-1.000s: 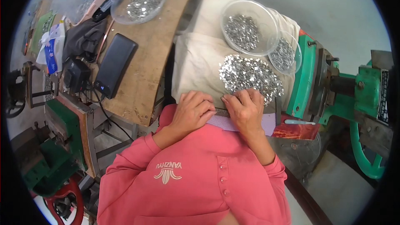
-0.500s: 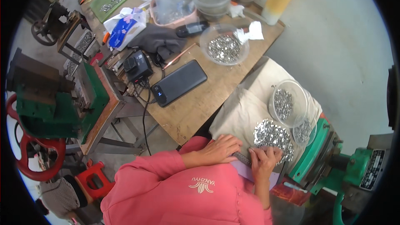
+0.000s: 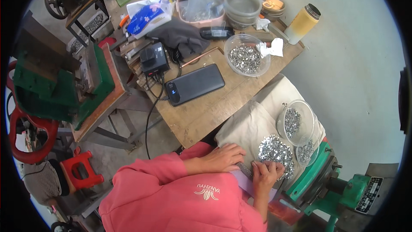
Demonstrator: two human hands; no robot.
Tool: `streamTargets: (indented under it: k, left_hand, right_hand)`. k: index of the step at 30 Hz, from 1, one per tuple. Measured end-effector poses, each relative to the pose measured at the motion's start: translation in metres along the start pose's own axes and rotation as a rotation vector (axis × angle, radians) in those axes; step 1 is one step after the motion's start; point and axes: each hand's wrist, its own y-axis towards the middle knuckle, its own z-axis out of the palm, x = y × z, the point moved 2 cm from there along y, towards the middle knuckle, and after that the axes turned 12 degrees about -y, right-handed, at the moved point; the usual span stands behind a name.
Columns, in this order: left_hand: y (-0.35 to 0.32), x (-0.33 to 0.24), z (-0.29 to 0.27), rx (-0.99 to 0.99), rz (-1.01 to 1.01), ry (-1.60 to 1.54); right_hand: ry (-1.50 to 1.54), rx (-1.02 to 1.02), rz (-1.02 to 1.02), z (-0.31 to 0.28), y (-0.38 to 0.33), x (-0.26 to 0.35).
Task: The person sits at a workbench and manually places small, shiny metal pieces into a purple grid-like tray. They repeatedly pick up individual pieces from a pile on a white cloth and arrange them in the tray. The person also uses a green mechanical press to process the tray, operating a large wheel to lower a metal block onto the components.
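My left hand point(image 3: 224, 157) lies with its fingers together over the near end of a narrow dark strip point(image 3: 245, 170) and holds it. Close by, my right hand point(image 3: 266, 175) has its thumb and fingers pinched together at the strip's other end; what they hold is too small or hidden. Beneath the strip shows a light purple sheet point(image 3: 243, 182). Just beyond my right hand, a pile of small shiny metal pieces point(image 3: 275, 152) is spread on a beige cloth point(image 3: 240, 124). Two clear tubs, a larger tub point(image 3: 299, 122) and a smaller tub point(image 3: 315, 157), hold more metal pieces.
A green machine point(image 3: 343, 189) stands at the right. On the wooden table point(image 3: 189, 124) are a black power bank point(image 3: 195, 84), a clear bowl of metal pieces point(image 3: 259, 69) and a yellow bottle point(image 3: 300, 25). Further left are a green press point(image 3: 47, 94) and a red stool point(image 3: 88, 176).
The whole view has shifted, so the table and machines sit elsewhere in the picture. Both hands stay at the strip, with little visible change in their grip.
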Motion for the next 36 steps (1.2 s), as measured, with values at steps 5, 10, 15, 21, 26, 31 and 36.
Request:
streamTargets:
  k: [5, 10, 15, 21, 26, 31, 36]
  left_hand:
    - [-0.004, -0.003, -0.006, -0.075, 0.002, -0.023]
    - [-0.012, 0.0, -0.005, -0.096, 0.055, -0.015]
    - [-0.009, 0.0, -0.006, -0.093, 0.052, -0.041]
    - [-0.004, 0.003, -0.009, -0.081, 0.046, 0.0]
    - [-0.001, -0.002, -0.015, -0.084, -0.035, -0.006]
    - [0.001, -0.003, -0.013, -0.055, -0.045, -0.013]
    - [0.001, -0.004, -0.015, -0.06, -0.048, 0.001]
  right_hand:
    - [0.088, 0.0, 0.056, 0.001, -0.002, -0.01]
    - [0.029, 0.002, 0.035, -0.004, 0.0, 0.0]
    - [0.003, -0.004, 0.007, -0.006, -0.001, 0.003]
    - [0.097, -0.062, 0.077, -0.005, 0.008, -0.01]
    - [-0.009, 0.014, 0.117, 0.001, 0.007, -0.002]
    - [0.212, 0.126, 0.269, 0.002, 0.0, 0.0]
    - [0.258, 0.215, 0.274, -0.002, 0.008, 0.015]
